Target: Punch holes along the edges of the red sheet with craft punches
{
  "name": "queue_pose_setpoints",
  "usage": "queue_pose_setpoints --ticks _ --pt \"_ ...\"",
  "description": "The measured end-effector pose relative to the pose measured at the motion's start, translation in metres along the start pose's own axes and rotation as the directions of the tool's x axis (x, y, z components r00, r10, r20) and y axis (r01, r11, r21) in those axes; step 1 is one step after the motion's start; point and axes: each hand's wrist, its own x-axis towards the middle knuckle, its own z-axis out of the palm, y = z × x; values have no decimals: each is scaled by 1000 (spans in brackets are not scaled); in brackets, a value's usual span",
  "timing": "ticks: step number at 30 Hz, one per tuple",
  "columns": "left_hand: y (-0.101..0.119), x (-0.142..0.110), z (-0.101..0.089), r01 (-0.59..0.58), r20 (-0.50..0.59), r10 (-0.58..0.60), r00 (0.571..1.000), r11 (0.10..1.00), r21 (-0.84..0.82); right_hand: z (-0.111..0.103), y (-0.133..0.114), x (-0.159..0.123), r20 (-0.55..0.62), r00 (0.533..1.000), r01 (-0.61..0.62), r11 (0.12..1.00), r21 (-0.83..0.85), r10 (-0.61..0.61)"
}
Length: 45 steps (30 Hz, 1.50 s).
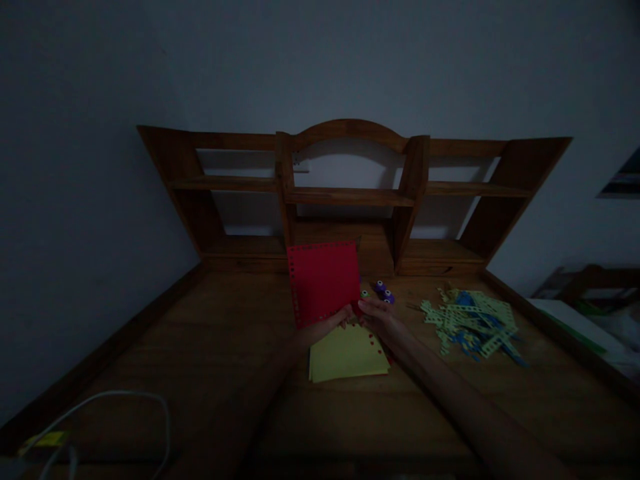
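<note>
A square red sheet (325, 280) with small holes punched along its edges is held up, tilted, above the desk. My left hand (330, 321) is closed on its lower edge, the fingers partly hidden. At the lower right corner, my right hand (375, 313) pinches a dark red bit that appears to be part of the sheet. Below both hands lies a stack of pale yellow sheets (347, 357), with small red bits (371, 335) scattered on its upper right part. Just beyond my right hand are small purple objects (381, 287) with white, eye-like rounds, and a green one (365, 293).
To the right lies a heap of yellow-green and blue cut strips (475, 323). A wooden shelf unit (350, 197) stands along the back of the desk (225, 347). A white cable (125, 393) loops at the front left near a yellow item (47, 440). The room is dim.
</note>
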Motion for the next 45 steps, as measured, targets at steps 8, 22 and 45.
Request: queue_pose_setpoints --ticks 8,22,45 --pt "-11 6 4 14 38 -13 999 999 -44 4 -6 -3 -43 998 47 996 -74 -50" --pt "30 -19 7 11 -43 -15 999 994 -107 10 -7 -5 -153 988 5 1000 -28 -10" --pt "8 8 -1 -41 -51 34 998 988 -149 7 -12 0 -38 994 -88 963 253 101"
